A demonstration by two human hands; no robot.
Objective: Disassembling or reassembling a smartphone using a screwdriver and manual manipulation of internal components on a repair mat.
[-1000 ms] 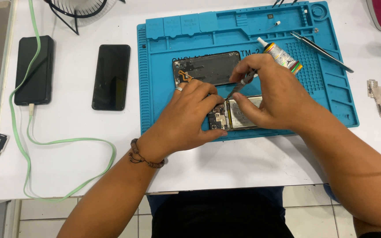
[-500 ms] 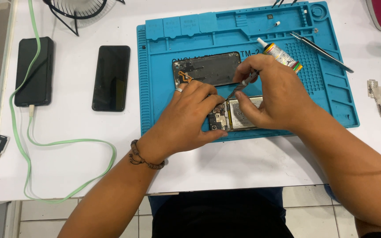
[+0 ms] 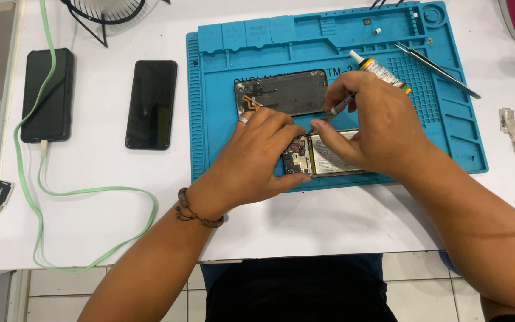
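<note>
An opened phone body [image 3: 320, 155] with its battery and circuit board showing lies on the blue repair mat [image 3: 222, 119]. My left hand [image 3: 257, 158] rests on its left end and holds it down. My right hand [image 3: 377, 128] covers its right part and grips thin metal tweezers [image 3: 332, 113], whose tips point down-left at the board. A dark back panel [image 3: 287, 92] with an orange flex cable lies just behind both hands.
A glue tube [image 3: 379, 68] and a second pair of tweezers [image 3: 439, 71] lie on the mat's right side. A black phone [image 3: 151, 104] and a black power bank [image 3: 47, 95] with a green cable [image 3: 90, 194] lie to the left. A fan base [image 3: 105, 15] stands at the back.
My right hand has shifted slightly, and the tweezers' tips have moved down-left toward the board. The left hand stays on the phone body.
</note>
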